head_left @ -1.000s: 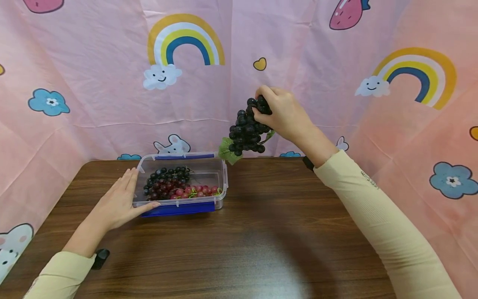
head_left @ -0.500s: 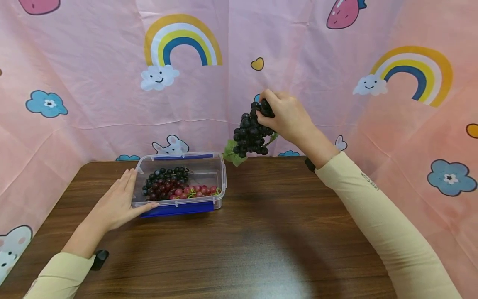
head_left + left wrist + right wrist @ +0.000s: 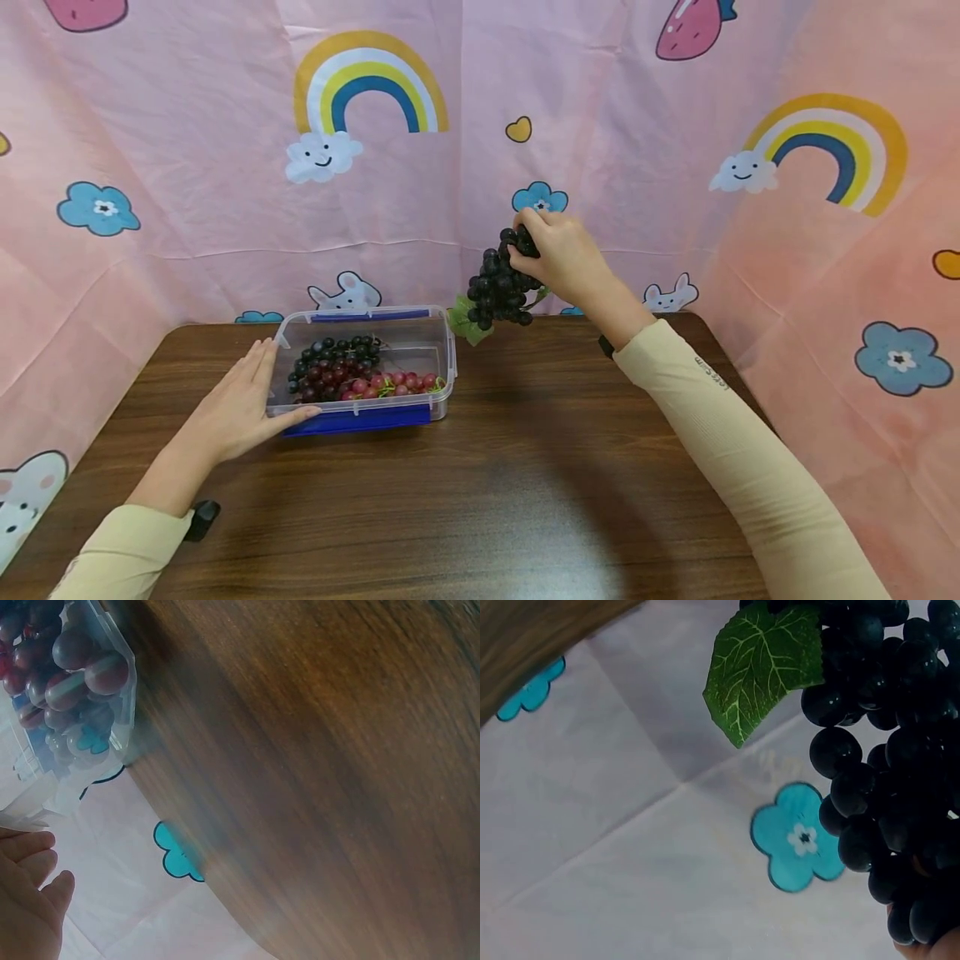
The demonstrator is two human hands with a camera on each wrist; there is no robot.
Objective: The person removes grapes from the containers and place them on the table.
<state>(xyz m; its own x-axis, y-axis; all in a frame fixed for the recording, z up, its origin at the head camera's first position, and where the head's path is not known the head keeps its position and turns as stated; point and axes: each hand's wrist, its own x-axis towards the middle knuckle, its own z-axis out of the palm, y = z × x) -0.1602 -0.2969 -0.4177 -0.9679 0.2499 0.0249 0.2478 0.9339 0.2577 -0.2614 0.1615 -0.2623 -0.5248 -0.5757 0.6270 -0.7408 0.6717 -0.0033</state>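
My right hand (image 3: 564,257) pinches a bunch of black grapes (image 3: 498,287) by its upper end, holding it in the air right of a clear plastic container (image 3: 451,367). A green leaf (image 3: 469,321) hangs from the bunch beside the container's right rim; the right wrist view shows the leaf (image 3: 765,667) and dark grapes (image 3: 859,787) close up. Straight fingers of my left hand (image 3: 236,404) rest against the container's left end, thumb along the front rim. Inside lie dark grapes (image 3: 335,367) at the left and a pinkish-red bunch (image 3: 393,384) along the front.
The container has blue latches (image 3: 360,420) folded out at front and back. It stands on a brown wooden table (image 3: 465,508). A pink printed cloth (image 3: 600,100) hangs behind the table and along both sides.
My right hand and the black grapes first shift slightly right, then come down a little. The left hand and the container stay in place.
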